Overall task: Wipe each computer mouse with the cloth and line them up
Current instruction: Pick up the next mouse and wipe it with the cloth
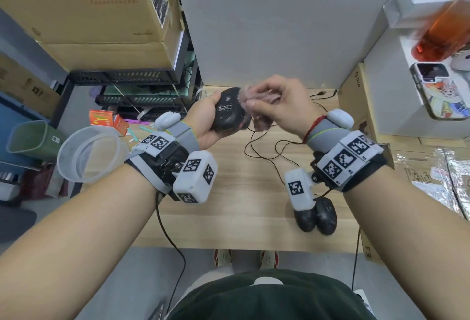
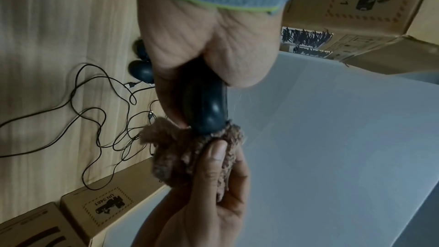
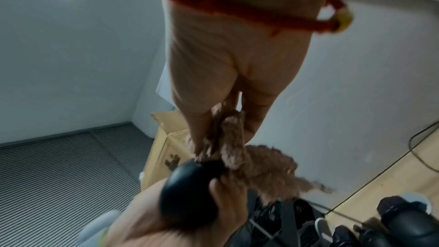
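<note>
Both hands are closed in a grip: the left hand [image 1: 203, 126] wraps its fingers and thumb round a black computer mouse [image 1: 227, 111], and the right hand [image 1: 282, 106] bunches a fuzzy pinkish-brown cloth [image 1: 256, 106] between thumb and curled fingers. The mouse is held up in the air above the far part of the wooden tabletop [image 1: 229, 207], turned so its labelled underside faces the head camera. That tilt seems chosen to open the bottom and the front end to the cloth, which touches the mouse at its far end; the left wrist view shows the cloth wadded against the rounded tip. Holding the mouse off the tabletop probably lets the left hand turn it freely while the right rubs.

2 more black mice [image 1: 318, 215] lie side by side, touching, near the front right edge of the tabletop, partly hidden behind the right wrist rig. They look like the start of the line, so I judge the held mouse to be the 3rd, still in its wiping step. Thin black cables [image 1: 264, 149] loop loosely across the tabletop between the hands and that pair; they could snag when the mouse is set down.
</note>
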`<action>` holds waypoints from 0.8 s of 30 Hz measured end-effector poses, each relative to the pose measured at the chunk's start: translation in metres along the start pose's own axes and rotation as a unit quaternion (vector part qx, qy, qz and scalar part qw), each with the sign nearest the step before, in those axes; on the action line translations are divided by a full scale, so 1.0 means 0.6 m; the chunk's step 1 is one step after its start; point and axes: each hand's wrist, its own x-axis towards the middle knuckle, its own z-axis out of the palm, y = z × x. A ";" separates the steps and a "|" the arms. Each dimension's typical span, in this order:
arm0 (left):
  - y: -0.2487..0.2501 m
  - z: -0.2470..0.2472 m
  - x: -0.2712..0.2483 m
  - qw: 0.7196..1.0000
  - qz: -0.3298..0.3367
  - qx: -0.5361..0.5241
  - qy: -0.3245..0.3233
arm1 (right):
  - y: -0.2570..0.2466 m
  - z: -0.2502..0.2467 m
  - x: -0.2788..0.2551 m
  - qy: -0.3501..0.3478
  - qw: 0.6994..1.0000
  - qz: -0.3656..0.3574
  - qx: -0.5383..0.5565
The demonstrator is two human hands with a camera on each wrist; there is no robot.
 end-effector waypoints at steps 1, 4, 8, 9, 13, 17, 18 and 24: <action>0.003 0.002 0.001 1.000 0.000 0.002 0.006 | -0.006 0.009 -0.009 -0.039 0.999 -0.014 0.024; 0.004 0.004 0.006 1.000 -0.006 0.025 -0.014 | -0.021 0.024 -0.026 -0.108 0.993 -0.050 0.014; -0.004 0.007 0.002 0.997 0.000 0.058 -0.045 | -0.011 0.009 0.005 0.007 1.000 0.006 0.018; -0.006 0.010 -0.001 0.998 0.004 0.058 -0.039 | -0.007 0.003 0.014 0.043 0.999 0.019 0.020; -0.005 0.018 -0.002 0.999 0.008 0.001 -0.040 | -0.014 0.012 -0.001 0.016 0.999 0.008 0.033; -0.001 0.006 0.001 0.999 -0.010 -0.036 -0.036 | -0.031 0.031 -0.030 -0.109 0.991 -0.046 0.060; -0.001 0.004 0.003 0.999 -0.011 -0.035 -0.034 | -0.030 0.031 -0.029 -0.112 0.991 -0.053 0.044; -0.008 0.015 -0.002 0.999 0.012 0.030 -0.036 | 0.003 0.010 0.013 0.054 0.997 0.035 0.030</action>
